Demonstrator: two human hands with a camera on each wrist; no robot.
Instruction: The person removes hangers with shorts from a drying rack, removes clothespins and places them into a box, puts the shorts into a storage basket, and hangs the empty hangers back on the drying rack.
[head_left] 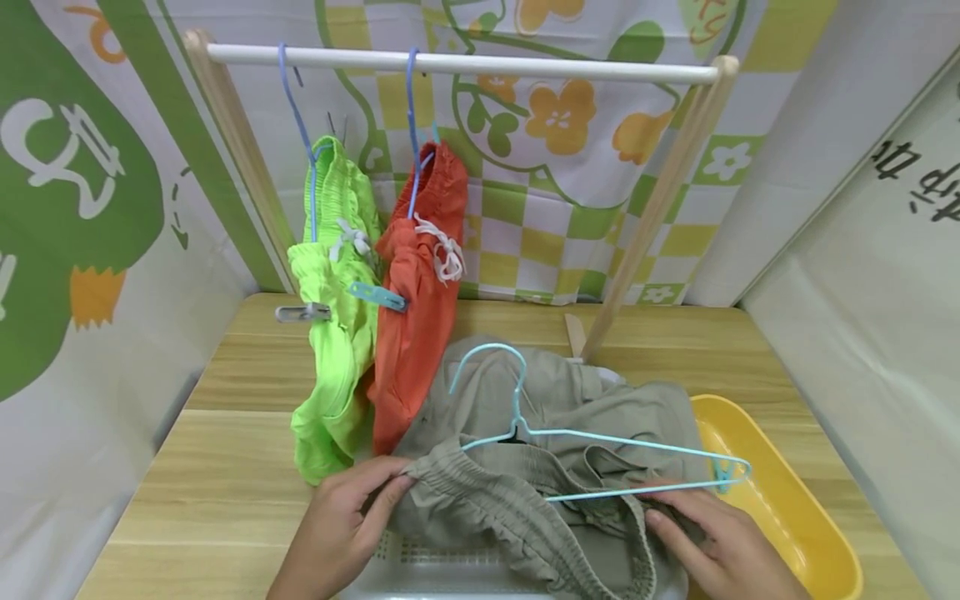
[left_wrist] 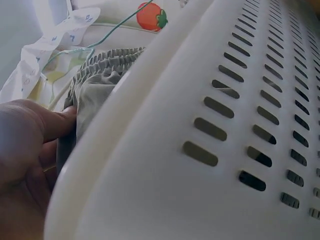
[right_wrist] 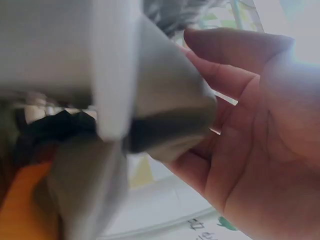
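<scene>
Left hand (head_left: 341,521) pinches the elastic waistband of the khaki shorts (head_left: 525,467) at its left end, thumb on top; the left wrist view shows the same gathered band caught between thumb and fingers just beside the white basket (left_wrist: 210,150). Right hand (head_left: 712,546) grips the right side of the waistband, fingers curled into the cloth under the low bar of the light blue hanger (head_left: 585,442). That hanger lies on top of the shorts, hook pointing up toward the rail (head_left: 457,62), and its clips do not yet seem fastened to the band, so I judge this pair only partly mounted.

Done so far, as it looks: two pairs hang from the rail, the green shorts (head_left: 337,333) and the orange shorts (head_left: 420,317), each on its own blue hanger. Left to do: clip the khaki pair and hang it up.

Count: three pairs of shorts, three hangers, one rail on wooden legs, one white basket under the khaki pair, one yellow tub (head_left: 780,500) at the right on the table (head_left: 217,467)
</scene>
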